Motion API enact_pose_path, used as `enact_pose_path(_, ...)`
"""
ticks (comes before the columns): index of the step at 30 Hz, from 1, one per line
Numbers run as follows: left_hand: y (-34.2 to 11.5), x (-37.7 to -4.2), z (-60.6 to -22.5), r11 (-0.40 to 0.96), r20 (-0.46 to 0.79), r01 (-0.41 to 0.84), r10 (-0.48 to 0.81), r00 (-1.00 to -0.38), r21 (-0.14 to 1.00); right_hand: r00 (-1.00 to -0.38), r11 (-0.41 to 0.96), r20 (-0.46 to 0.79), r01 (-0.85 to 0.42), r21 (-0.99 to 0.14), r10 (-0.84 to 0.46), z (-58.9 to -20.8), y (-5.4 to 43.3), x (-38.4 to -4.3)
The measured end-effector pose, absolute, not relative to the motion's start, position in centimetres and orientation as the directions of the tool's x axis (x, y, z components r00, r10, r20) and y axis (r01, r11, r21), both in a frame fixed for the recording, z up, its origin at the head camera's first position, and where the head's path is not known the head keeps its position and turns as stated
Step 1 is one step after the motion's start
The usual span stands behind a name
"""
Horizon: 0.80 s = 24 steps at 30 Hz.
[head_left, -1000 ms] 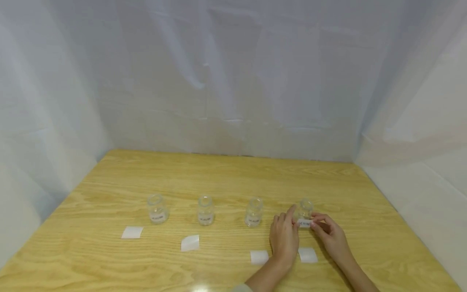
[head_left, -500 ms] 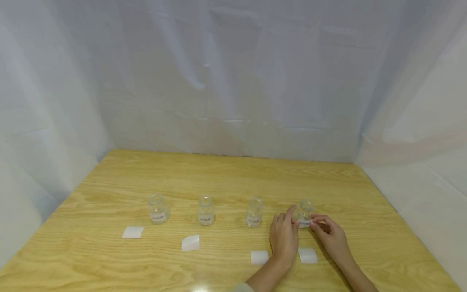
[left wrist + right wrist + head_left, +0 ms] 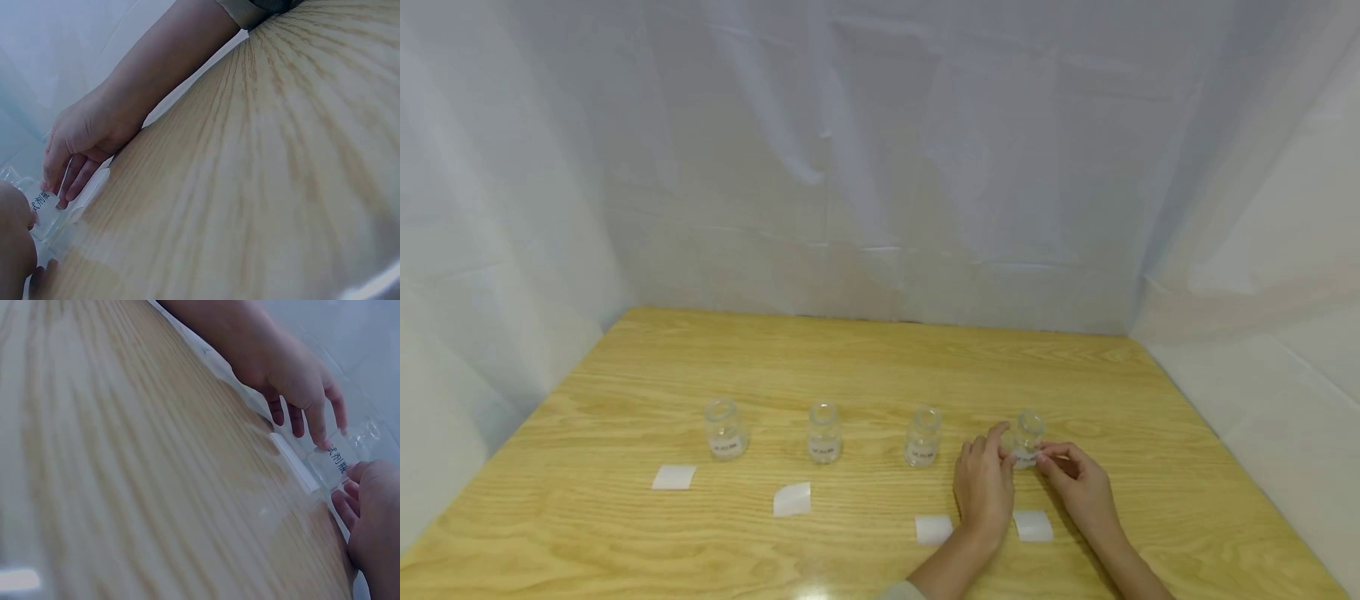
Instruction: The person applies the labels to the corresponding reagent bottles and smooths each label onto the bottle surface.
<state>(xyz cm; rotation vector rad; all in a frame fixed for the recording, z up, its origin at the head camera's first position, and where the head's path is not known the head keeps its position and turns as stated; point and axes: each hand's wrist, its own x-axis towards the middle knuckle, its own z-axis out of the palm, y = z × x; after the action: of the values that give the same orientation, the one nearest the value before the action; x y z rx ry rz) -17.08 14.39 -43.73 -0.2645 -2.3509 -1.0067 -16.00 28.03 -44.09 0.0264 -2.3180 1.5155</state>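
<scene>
At the right end of a row of clear glass reagent bottles, one bottle (image 3: pixel 1030 425) stands upright on the table between both hands. My left hand (image 3: pixel 987 485) holds this bottle from its left side with thumb and index finger. A white label (image 3: pixel 1025 459) with dark handwritten characters lies across the bottle's lower front. My right hand (image 3: pixel 1086 496) pinches the label's right end between thumb and index finger, close against the glass. Both wrist views show the written label (image 3: pixel 336 459) between the hands; fingers hide parts of the bottle.
Three more labelled bottles, a left one (image 3: pixel 726 433), a second (image 3: pixel 824 433) and a third (image 3: pixel 922 437), stand along the wooden table (image 3: pixel 865 358). White paper pieces (image 3: pixel 674 477) lie in front of the bottles. White sheeting (image 3: pixel 880 167) surrounds the table.
The label's right part has moved in closer against the bottle, and less of it sticks out flat. Both hands stay nearly in place; the right fingers shift very slightly.
</scene>
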Motion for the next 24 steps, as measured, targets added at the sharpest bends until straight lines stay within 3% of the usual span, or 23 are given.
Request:
enact_pose_path(14,14.43,-17.02,-43.61,0.644,0.552,0.381,-0.078,-0.83,0.663,-0.944,0.362,0.23,-0.134,-0.922,0.237,-43.98,27.85,-16.24)
enact_pose_path(24,14.47,-16.98,-43.35,0.487,0.452,0.373,-0.052,-0.89,0.79,-0.95,0.303,0.267,-0.21,-0.93,0.162,-44.01,27.84,-16.16)
